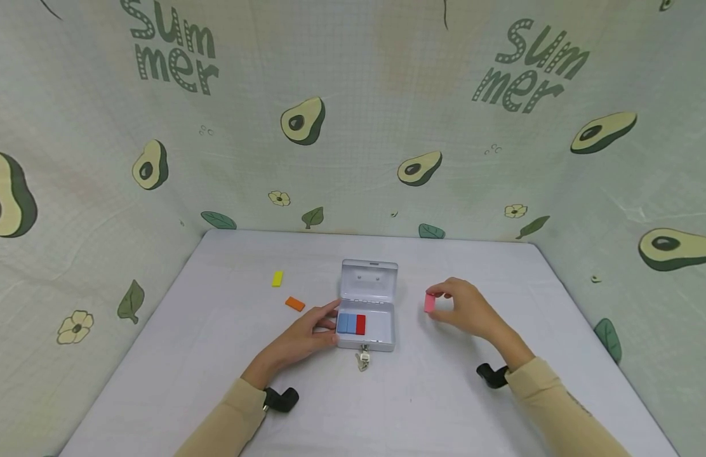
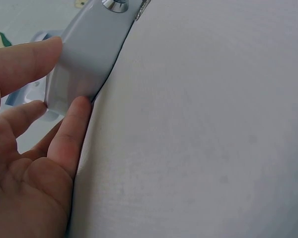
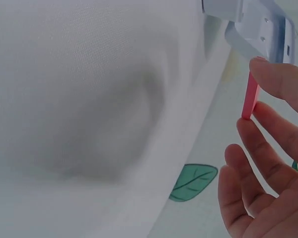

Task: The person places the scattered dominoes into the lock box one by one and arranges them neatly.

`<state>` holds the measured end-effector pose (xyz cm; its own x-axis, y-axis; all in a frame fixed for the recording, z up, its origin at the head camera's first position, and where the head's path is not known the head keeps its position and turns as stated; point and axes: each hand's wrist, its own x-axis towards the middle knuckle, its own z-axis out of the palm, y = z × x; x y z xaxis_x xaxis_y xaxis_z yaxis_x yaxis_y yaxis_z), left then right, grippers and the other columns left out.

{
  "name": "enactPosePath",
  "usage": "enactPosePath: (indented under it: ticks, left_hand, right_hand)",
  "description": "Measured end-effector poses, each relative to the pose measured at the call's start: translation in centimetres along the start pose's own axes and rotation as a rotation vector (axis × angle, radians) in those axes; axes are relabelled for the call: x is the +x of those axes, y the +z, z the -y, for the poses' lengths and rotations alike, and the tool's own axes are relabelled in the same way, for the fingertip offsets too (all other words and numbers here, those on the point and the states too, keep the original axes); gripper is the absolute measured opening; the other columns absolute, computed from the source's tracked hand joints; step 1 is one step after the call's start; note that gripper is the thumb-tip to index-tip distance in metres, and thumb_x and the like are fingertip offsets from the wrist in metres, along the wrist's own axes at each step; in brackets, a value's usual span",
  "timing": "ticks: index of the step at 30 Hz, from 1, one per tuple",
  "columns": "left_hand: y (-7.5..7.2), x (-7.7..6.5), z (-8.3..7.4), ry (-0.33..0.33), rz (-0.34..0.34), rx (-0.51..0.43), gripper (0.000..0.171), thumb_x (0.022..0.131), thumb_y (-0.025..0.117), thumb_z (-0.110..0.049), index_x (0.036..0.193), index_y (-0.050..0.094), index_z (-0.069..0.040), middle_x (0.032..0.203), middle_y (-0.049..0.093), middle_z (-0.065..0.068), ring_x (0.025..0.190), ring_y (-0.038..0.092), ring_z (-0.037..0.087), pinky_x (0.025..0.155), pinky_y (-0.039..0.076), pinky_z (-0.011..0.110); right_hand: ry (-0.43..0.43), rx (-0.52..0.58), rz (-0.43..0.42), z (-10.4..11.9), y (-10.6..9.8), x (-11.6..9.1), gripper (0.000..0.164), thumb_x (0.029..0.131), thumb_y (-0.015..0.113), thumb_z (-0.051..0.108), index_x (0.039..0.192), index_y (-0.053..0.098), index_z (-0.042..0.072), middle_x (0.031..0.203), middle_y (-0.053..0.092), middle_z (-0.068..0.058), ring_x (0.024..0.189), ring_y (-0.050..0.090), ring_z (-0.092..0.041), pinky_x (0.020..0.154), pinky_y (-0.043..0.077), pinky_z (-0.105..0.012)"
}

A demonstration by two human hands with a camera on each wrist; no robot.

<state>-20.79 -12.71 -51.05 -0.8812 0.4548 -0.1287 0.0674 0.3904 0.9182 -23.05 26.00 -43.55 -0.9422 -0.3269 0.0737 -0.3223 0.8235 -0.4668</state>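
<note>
A small white metal cash box (image 1: 381, 327) stands with its lid (image 1: 369, 281) raised. Two blue blocks (image 1: 346, 323) and one red block (image 1: 361, 324) lie side by side in its left part. My left hand (image 1: 304, 333) touches the box's left side with thumb and fingertips. The left wrist view shows these fingers against the box wall (image 2: 92, 54). To the right of the box, my right hand (image 1: 464, 308) pinches a thin pink block (image 1: 430, 303) between thumb and fingertips. In the right wrist view the pink block (image 3: 251, 96) appears nearly edge-on, clear of the table.
An orange block (image 1: 295, 304) and a yellow block (image 1: 277, 278) lie on the white table (image 1: 353, 406), left of the box. Keys (image 1: 362, 360) hang from the box's front lock. Cloth walls (image 1: 353, 127) printed with avocados enclose the table at the back and sides.
</note>
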Motion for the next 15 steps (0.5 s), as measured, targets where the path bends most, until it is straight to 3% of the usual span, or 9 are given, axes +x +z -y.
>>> enactPosePath:
  ticks: [15]
  left_hand:
    - [0.0,0.1,0.2,0.007,0.002,0.004,0.078,0.100,0.075,-0.033,0.167,0.035,-0.031,0.157,0.049,0.004,0.131,0.055,0.022,0.112,0.049,0.043]
  right_hand:
    - [-0.051,0.026,0.010,1.9,0.8,0.4,0.040,0.086,0.089,0.017,0.123,0.076,0.008,0.111,0.072,-0.005,0.106,0.064,-0.032,0.089,0.056,-0.047]
